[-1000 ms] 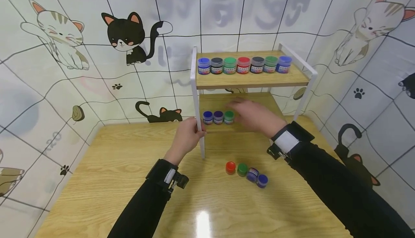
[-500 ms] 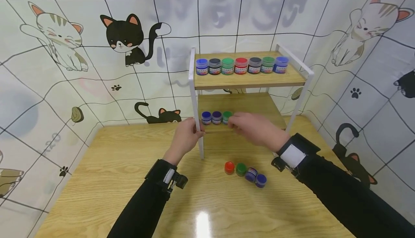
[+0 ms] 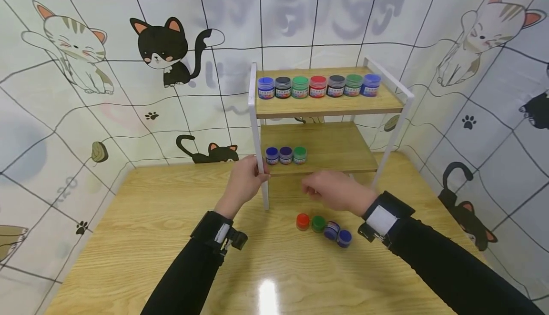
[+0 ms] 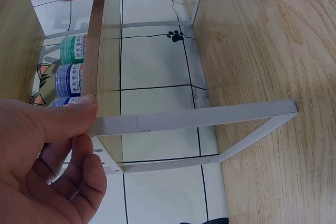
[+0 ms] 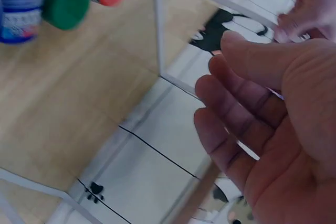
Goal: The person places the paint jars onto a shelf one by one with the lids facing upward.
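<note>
My left hand (image 3: 243, 184) pinches the left white leg (image 3: 265, 196) of a two-tier rack, thumb in front, as the left wrist view also shows. On the lower board (image 3: 334, 146) stand a blue paint jar (image 3: 272, 156), a purple-blue paint jar (image 3: 286, 155) and a green paint jar (image 3: 299, 155), in a row at the left. My right hand (image 3: 336, 191) hovers in front of that board with loosely bent fingers and nothing in them. Below it on the table lie a red-lidded jar (image 3: 302, 221), a green-lidded jar (image 3: 319, 224) and two blue jars (image 3: 332, 230).
Several paint jars with blue, black, green and red lids line the upper board (image 3: 326, 111). The wooden table (image 3: 171, 238) meets a wall covering (image 3: 193, 110) printed with cats and grid lines behind the rack and at both sides.
My right hand went from above the lower board to beside the green jar, then drew down and forward off the board. The left hand keeps its grip on the leg.
</note>
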`<action>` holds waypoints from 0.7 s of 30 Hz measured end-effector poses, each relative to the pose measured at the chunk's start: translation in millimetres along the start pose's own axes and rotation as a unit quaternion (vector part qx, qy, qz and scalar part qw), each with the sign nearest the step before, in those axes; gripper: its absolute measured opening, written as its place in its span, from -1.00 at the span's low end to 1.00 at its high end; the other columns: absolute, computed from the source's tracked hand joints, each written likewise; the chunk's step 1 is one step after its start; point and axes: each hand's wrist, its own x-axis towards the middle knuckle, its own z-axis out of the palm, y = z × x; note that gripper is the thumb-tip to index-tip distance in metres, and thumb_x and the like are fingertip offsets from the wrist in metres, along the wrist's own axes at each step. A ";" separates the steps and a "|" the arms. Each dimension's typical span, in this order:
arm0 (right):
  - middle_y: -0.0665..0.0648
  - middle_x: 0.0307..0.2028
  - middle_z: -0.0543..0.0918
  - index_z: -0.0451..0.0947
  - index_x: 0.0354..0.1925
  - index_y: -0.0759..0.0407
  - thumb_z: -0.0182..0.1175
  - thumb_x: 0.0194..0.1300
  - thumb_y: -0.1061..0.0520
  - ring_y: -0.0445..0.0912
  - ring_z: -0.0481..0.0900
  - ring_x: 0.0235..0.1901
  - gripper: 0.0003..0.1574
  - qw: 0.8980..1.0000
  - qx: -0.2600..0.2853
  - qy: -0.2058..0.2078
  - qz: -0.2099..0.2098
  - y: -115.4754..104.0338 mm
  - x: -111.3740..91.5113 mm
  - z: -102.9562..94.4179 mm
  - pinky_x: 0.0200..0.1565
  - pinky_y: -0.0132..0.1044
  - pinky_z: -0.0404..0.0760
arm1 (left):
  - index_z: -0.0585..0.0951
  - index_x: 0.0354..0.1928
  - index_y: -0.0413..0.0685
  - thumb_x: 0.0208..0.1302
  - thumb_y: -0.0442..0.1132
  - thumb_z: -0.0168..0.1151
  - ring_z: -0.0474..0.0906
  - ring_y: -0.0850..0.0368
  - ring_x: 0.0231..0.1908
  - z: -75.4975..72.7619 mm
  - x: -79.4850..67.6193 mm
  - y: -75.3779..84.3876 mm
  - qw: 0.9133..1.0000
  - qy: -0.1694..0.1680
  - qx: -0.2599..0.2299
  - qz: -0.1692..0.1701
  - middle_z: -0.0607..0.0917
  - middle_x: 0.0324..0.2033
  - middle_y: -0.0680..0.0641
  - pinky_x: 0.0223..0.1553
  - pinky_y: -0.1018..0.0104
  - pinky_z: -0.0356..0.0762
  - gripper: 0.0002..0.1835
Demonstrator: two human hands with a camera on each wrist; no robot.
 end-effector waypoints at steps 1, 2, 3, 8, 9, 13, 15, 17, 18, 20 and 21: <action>-0.01 -0.32 0.65 0.55 -0.23 0.03 0.26 0.22 0.26 -0.20 0.52 -0.35 -0.83 1.000 0.003 -0.011 0.006 -0.2 -0.3 4.6 -0.24 -0.24 0.58 | 0.57 -0.43 -0.06 0.13 -0.33 0.37 0.47 0.10 -0.48 0.1 -0.1 0.1 1.000 -0.001 0.001 -0.001 0.55 -0.51 -0.02 -0.48 0.28 0.45 -0.88; -0.01 -0.30 0.65 0.56 -0.21 0.02 0.28 0.21 0.22 -0.19 0.53 -0.33 -0.83 1.000 0.006 -0.021 0.010 -0.2 -0.4 9.6 -0.24 -0.23 0.58 | 0.57 -0.43 -0.06 0.13 -0.33 0.37 0.48 0.10 -0.48 0.1 0.0 0.1 1.000 -0.002 0.001 -0.001 0.55 -0.51 -0.03 -0.48 0.28 0.45 -0.88; 0.00 -0.27 0.66 0.57 -0.19 0.02 0.30 0.20 0.19 -0.18 0.54 -0.31 -0.82 0.999 0.006 -0.030 0.016 -0.3 -0.7 15.0 -0.23 -0.23 0.58 | 0.57 -0.43 -0.06 0.13 -0.33 0.37 0.47 0.10 -0.48 0.1 0.1 0.1 1.000 -0.002 0.001 -0.001 0.55 -0.51 -0.03 -0.48 0.28 0.45 -0.88; 0.02 -0.14 0.64 0.57 -0.08 0.01 0.35 0.16 0.05 -0.12 0.58 -0.22 -0.67 0.998 -0.013 -0.055 0.031 -0.5 -0.6 41.1 -0.19 -0.19 0.59 | 0.57 -0.43 -0.07 0.13 -0.33 0.37 0.47 0.08 -0.48 -1.1 0.4 0.5 1.000 0.002 -0.002 0.004 0.55 -0.51 -0.04 -0.48 0.26 0.45 -0.88; 0.03 -0.12 0.63 0.57 -0.06 0.02 0.36 0.15 0.05 -0.10 0.59 -0.21 -0.64 0.998 -0.020 -0.054 0.027 -0.5 -0.3 46.0 -0.18 -0.18 0.60 | 0.57 -0.43 -0.07 0.13 -0.33 0.37 0.47 0.08 -0.48 -1.3 0.5 0.4 1.000 0.004 -0.003 0.004 0.55 -0.51 -0.04 -0.48 0.26 0.45 -0.88; 0.08 -0.08 0.54 0.53 0.05 0.07 0.38 0.13 0.08 -0.04 0.56 -0.15 -0.50 0.998 -0.012 -0.051 0.020 -0.5 0.7 63.8 -0.09 -0.13 0.59 | 0.57 -0.43 -0.08 0.13 -0.33 0.36 0.47 0.07 -0.48 -1.1 0.6 0.9 1.000 0.003 -0.007 0.005 0.55 -0.50 -0.04 -0.48 0.26 0.45 -0.88; 0.11 -0.05 0.52 0.50 0.09 0.07 0.40 0.11 0.08 -0.02 0.56 -0.14 -0.44 0.998 -0.006 -0.054 0.024 -0.8 1.3 71.9 -0.06 -0.10 0.58 | 0.57 -0.42 -0.08 0.13 -0.33 0.36 0.47 0.07 -0.47 -0.6 0.6 1.2 1.000 0.000 -0.009 0.003 0.55 -0.50 -0.05 -0.48 0.26 0.45 -0.88; 0.11 -0.04 0.51 0.48 0.11 0.04 0.41 0.10 0.04 -0.01 0.55 -0.14 -0.40 0.998 -0.006 -0.056 0.034 -1.3 2.2 78.8 -0.04 -0.08 0.57 | 0.57 -0.42 -0.08 0.13 -0.33 0.36 0.47 0.07 -0.47 -0.1 0.4 1.7 1.000 -0.001 -0.010 0.001 0.55 -0.49 -0.05 -0.48 0.27 0.45 -0.88; 0.11 -0.04 0.51 0.48 0.10 0.02 0.41 0.09 0.02 0.00 0.55 -0.15 -0.40 0.998 -0.009 -0.056 0.037 -1.5 2.9 81.9 -0.04 -0.07 0.56 | 0.57 -0.42 -0.08 0.13 -0.34 0.36 0.47 0.07 -0.47 0.1 0.4 1.7 1.000 -0.001 -0.010 0.000 0.55 -0.49 -0.05 -0.48 0.27 0.45 -0.88; 0.09 -0.08 0.53 0.49 0.06 -0.03 0.42 0.08 -0.01 -0.03 0.54 -0.19 -0.44 0.997 -0.021 -0.057 0.038 -2.0 4.2 87.4 -0.06 -0.06 0.55 | 0.57 -0.43 -0.08 0.13 -0.34 0.36 0.47 0.07 -0.47 0.3 0.1 1.9 1.000 0.000 -0.010 -0.002 0.55 -0.49 -0.05 -0.48 0.27 0.44 -0.88; 0.07 -0.12 0.53 0.49 0.02 -0.04 0.42 0.08 -0.02 -0.04 0.53 -0.22 -0.48 0.997 -0.026 -0.056 0.036 -2.4 4.8 89.5 -0.08 -0.06 0.54 | 0.57 -0.43 -0.08 0.13 -0.34 0.36 0.47 0.07 -0.47 0.4 0.0 2.0 1.000 0.000 -0.010 -0.002 0.55 -0.50 -0.05 -0.48 0.27 0.44 -0.88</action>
